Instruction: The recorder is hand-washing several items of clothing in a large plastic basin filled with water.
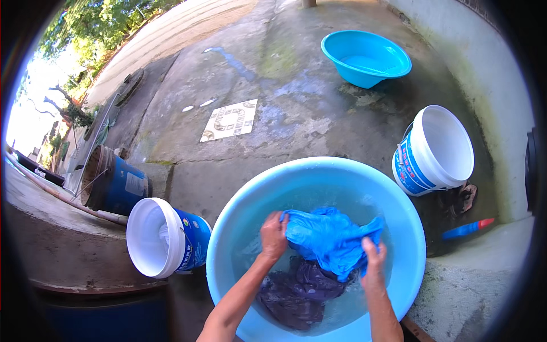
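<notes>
A large light-blue plastic basin [316, 164] stands before me with cloudy water in it. Both hands are inside its rim, holding a wet bright-blue cloth [329, 237] stretched between them. My left hand [274, 235] grips the cloth's left end, and my right hand [374, 258] pinches its right end, where part of it hangs down. Below the blue cloth, a dark purple-grey cloth [299, 295] lies partly under water. The fingertips of both hands are partly hidden by the blue fabric.
White-and-blue plastic buckets stand left [154, 239] and right [444, 145] of the basin. A dirty blue bucket [124, 184] leans at far left. Beyond are a turquoise basin [367, 55] and a patterned tile [230, 120] on wet concrete. A blue-and-red object [468, 228] lies near the right wall [491, 72].
</notes>
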The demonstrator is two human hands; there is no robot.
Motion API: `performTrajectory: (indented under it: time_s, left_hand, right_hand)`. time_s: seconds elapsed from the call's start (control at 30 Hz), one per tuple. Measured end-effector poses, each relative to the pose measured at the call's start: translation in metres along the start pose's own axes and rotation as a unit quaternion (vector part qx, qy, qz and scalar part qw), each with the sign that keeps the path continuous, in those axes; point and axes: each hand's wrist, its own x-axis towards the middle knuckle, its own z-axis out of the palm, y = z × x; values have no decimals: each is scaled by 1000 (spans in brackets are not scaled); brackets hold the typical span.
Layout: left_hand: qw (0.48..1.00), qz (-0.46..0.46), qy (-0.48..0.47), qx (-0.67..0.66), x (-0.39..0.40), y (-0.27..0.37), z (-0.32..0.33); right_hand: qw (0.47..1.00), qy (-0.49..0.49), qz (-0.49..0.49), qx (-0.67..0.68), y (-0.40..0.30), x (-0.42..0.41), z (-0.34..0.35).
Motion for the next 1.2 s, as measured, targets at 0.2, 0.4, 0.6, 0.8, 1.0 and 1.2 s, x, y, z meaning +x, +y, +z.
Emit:
performTrajectory:
  time_s: [0.2, 0.4, 0.6, 0.8, 1.0, 1.2]
  left_hand:
    - [968, 163, -109, 159, -42, 55, 1]
    - [968, -18, -169, 182, -41, -23, 51]
    - [978, 77, -130, -143, -54, 107, 12]
    - [957, 192, -146, -162, -52, 129, 12]
    - [994, 101, 30, -22, -11, 24, 22]
    - [999, -12, 33, 3, -34, 5, -24]
  right_hand:
    - [884, -22, -163, -436, 65, 27, -30]
    - [975, 67, 67, -198, 108, 68, -65]
    - [974, -154, 106, 128, 131, 78, -48]
    - [982, -12, 173, 72, 111, 54, -18]
    - [990, 1, 109, 94, 12, -12, 28]
    - [960, 27, -109, -256, 22, 39, -16]
